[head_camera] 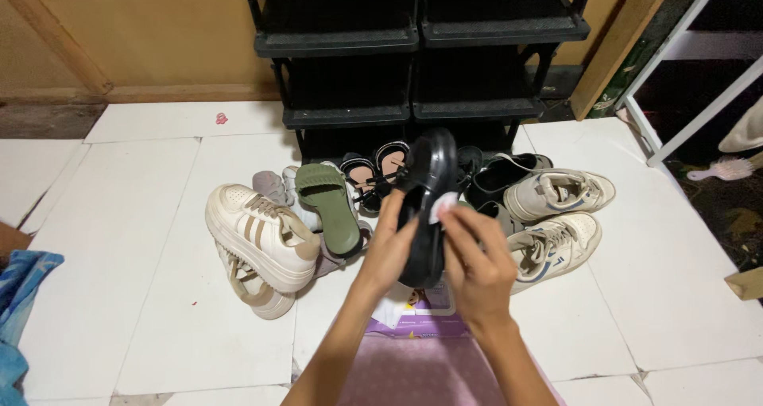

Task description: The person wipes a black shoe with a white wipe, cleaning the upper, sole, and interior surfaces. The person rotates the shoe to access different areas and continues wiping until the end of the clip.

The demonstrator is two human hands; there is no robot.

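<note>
Lighting: we found it even and moderately bright, falling from overhead onto the white floor panels, which reflected it without hard glare. Shadows: we noted soft, short ones under the cream platform sneakers and beneath the forearms. Dark zones: the black shoe rack swallowed detail on its shelves, and the area at upper right sat in gloom. Highlights: we saw a thin sheen along the black shoe. Focus: we judged the centre sharp, with slight softness toward the corners. Distortion: wide-angle bending showed at the frame edges, where floor seams splayed outward.
</note>
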